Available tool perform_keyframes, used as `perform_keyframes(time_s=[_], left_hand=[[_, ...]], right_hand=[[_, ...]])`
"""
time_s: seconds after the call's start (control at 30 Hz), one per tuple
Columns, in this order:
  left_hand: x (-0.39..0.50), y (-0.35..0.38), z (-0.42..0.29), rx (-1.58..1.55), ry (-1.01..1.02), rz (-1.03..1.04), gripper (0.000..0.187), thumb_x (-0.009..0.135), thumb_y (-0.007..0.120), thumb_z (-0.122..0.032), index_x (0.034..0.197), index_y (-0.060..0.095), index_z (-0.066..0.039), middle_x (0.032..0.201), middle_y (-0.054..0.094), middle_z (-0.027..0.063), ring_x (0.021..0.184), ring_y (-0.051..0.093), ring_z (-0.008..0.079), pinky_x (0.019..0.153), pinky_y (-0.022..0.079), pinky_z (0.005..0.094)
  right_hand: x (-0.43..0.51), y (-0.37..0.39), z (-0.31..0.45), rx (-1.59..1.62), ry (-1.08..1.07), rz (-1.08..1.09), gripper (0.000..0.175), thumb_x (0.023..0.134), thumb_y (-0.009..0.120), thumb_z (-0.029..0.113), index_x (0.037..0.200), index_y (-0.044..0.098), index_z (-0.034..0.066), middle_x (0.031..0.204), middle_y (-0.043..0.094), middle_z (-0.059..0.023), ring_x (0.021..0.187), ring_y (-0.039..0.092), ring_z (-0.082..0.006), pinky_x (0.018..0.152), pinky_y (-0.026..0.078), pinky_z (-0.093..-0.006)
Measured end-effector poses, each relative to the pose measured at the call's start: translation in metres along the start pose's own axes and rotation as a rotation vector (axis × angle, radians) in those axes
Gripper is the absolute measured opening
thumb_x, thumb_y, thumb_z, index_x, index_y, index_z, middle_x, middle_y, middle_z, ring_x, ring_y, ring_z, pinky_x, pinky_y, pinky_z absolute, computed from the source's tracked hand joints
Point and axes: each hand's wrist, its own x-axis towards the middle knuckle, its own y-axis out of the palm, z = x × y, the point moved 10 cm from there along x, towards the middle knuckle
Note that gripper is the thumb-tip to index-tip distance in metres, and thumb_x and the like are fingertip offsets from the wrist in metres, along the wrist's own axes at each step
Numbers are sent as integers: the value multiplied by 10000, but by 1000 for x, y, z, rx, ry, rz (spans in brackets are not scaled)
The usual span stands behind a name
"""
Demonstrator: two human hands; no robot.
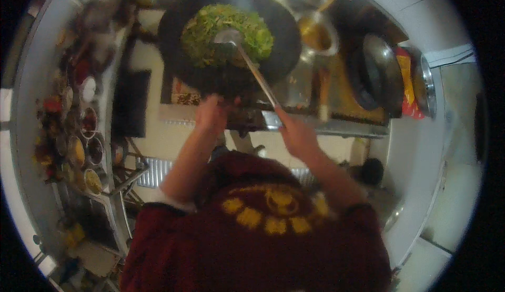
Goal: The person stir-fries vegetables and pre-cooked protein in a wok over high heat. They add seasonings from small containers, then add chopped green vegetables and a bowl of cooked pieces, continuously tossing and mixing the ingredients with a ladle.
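Note:
My right hand (pixel 298 136) grips the long handle of a metal wok ladle or spatula (pixel 258 73). Its head rests among chopped green vegetables (pixel 256 35), which lie in a large dark wok (pixel 286 51). My left hand (pixel 212 112) is at the near side of the wok, below its rim. Blur and dark shadow hide whether the left fingers hold the wok's handle or anything else.
Right of the wok is a metal pot of yellowish liquid (pixel 315 35); farther right, another dark wok (pixel 373 71) leans tilted. Along the left, a shelf carries several small seasoning bowls (pixel 89 122). The metal stove edge (pixel 343 128) runs before me.

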Motion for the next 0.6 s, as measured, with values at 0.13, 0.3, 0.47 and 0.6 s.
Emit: perform_keyframes(time_s=[0.13,0.3,0.47,0.6], left_hand=[[-87,7,-15,606,145,-52,239,945,541,-77,1142,564,57,1161,636,204,1098,667,378,1007,549,535],[-9,14,-39,-287,-125,-228,193,954,493,-48,1092,519,85,1116,590,232,959,638,349,1013,565,585],[-32,6,-46,684,111,-66,308,997,584,-238,1159,589,23,1078,687,185,991,711,349,880,588,435],[-45,-25,-6,-10,-32,-161,304,981,580,-210,1195,599,4,1197,669,206,1089,689,361,952,564,480]], right_hand=[[-90,37,-39,255,-1,89,557,1025,574,217,1564,436,203,1368,622,-203,1202,636,-366,981,538,-433],[-104,-9,-62,402,138,232,570,986,644,144,1534,489,157,1346,663,-161,1174,647,-231,1000,519,-366],[-132,-74,-38,456,214,468,588,976,670,195,1534,486,163,1275,706,-150,1133,673,-240,963,529,-383],[-129,-89,-21,274,130,459,588,982,654,229,1539,474,173,1209,710,-192,1091,690,-341,942,532,-433]])
